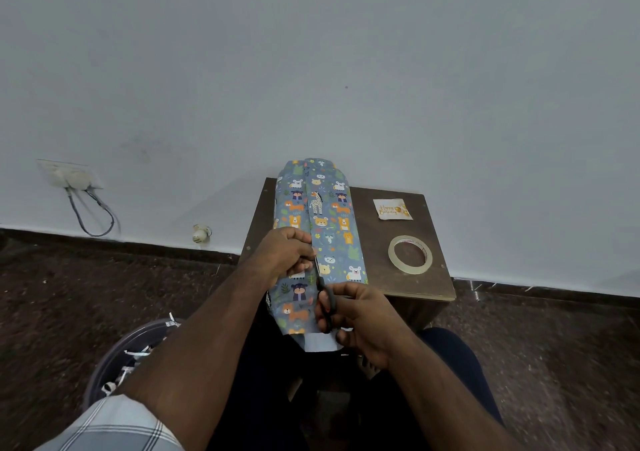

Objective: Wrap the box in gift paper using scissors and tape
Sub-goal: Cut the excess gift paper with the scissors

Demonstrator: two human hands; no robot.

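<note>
Blue gift paper (329,215) printed with cartoon animals lies folded lengthwise over the left part of a small dark wooden table (388,277), its near end hanging toward me. The box is hidden under it. My left hand (289,253) pinches the paper's overlapping edge near the middle. My right hand (360,315) grips black scissors (325,303), whose blades point up along that paper edge just below my left fingers. A roll of clear tape (410,255) lies flat on the table's right side.
A small "Happy Birthday" card (391,209) lies at the table's back right. A round bin (128,357) with paper scraps stands on the dark floor at my left. A wall socket with cables (74,180) is on the white wall.
</note>
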